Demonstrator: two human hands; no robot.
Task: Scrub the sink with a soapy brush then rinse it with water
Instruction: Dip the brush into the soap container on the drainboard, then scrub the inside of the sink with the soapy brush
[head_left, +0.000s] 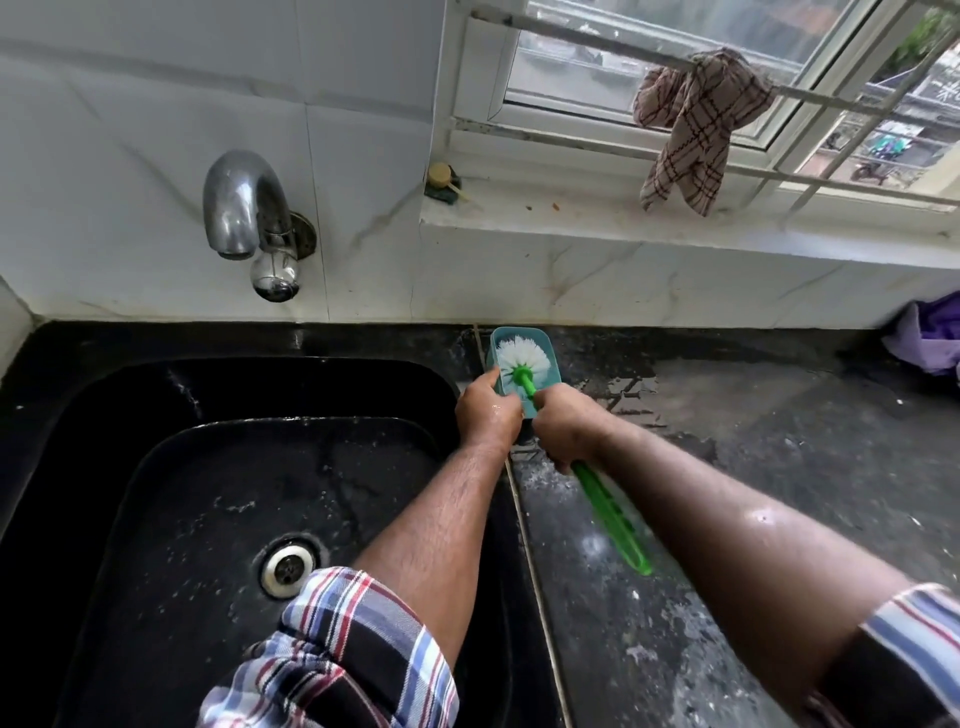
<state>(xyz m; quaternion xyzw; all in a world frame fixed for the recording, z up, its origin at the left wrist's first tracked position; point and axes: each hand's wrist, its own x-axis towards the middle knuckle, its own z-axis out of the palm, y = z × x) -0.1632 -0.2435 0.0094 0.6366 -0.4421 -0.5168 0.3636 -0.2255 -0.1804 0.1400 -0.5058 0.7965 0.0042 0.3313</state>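
The brush (524, 361) is being loaded with soap, gripped by the right hand (563, 426) inside the tub (545, 348) held by the left hand (488, 410) on the counter (779, 467); next it must be carried to the sink (234, 493).

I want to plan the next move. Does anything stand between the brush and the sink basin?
Nothing visible. The brush head sits in the teal container beside the sink; only the left hand is on that side.
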